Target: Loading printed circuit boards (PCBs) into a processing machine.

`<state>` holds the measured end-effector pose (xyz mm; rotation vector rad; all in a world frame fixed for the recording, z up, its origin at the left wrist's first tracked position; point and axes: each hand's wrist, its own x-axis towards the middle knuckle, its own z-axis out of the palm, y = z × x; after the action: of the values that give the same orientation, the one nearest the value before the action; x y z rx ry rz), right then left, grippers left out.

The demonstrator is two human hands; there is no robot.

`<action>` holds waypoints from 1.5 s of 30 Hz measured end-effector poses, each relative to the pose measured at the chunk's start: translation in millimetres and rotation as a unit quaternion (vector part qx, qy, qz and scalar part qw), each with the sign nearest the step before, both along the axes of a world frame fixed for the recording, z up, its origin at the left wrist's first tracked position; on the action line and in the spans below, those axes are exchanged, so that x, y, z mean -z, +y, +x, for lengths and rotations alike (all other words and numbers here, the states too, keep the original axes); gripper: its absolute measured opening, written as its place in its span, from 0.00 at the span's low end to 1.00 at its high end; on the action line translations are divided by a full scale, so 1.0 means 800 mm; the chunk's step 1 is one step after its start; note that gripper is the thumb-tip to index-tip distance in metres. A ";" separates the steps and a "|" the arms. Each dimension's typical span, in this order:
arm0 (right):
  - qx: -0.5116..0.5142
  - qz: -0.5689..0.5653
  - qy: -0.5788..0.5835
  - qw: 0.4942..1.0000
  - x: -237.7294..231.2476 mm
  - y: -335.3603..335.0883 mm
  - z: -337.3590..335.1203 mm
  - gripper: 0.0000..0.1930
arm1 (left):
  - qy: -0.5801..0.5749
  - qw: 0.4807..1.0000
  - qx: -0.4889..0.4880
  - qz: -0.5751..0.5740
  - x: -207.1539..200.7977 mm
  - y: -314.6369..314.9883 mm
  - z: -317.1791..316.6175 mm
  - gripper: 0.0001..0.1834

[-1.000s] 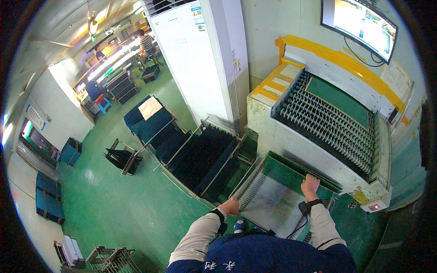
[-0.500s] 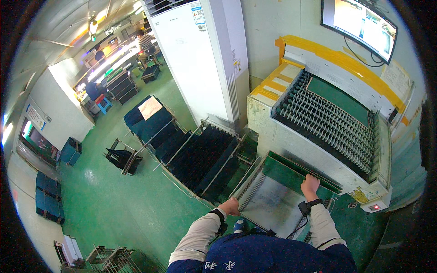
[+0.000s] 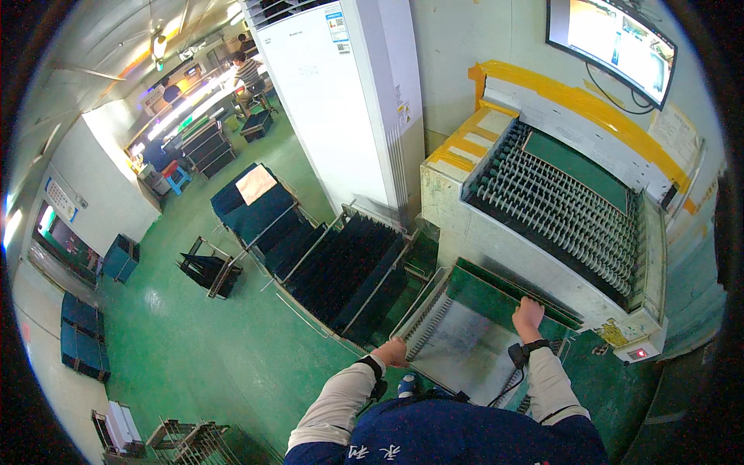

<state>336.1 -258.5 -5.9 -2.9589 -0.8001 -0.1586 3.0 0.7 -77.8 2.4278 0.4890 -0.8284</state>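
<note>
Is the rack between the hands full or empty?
The rack is partly filled: green boards stand at its far end; nearer, its bare grey base shows.

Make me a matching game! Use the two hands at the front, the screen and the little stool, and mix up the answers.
1. Left hand
2. Right hand
3. Screen
4. Stool

A. High on the wall
B. Blue legs, red top
C. At the edge of a green board
D. At the left side of the rack

Pairs: 1-D, 2-C, 3-A, 4-B
</note>
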 end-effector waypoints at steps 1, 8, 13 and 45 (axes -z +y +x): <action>0.000 -0.001 0.002 1.000 -0.001 0.000 0.000 0.08 | 0.008 1.000 0.004 -0.008 -0.004 0.000 0.002 0.47; 0.002 -0.009 -0.009 1.000 0.003 -0.001 0.002 0.09 | -0.011 1.000 -0.014 0.012 0.011 0.001 -0.002 0.46; 0.003 -0.010 -0.008 1.000 0.001 0.001 0.000 0.08 | 0.002 1.000 0.002 0.011 0.008 0.001 -0.001 0.45; -0.074 0.019 0.052 0.996 -0.029 -0.025 -0.003 0.09 | -0.023 0.998 0.044 0.048 -0.042 -0.008 0.005 0.44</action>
<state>334.0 -278.6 17.0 -2.8309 -0.9859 -0.0106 6.7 -5.6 -44.1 2.5670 0.4157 -0.7997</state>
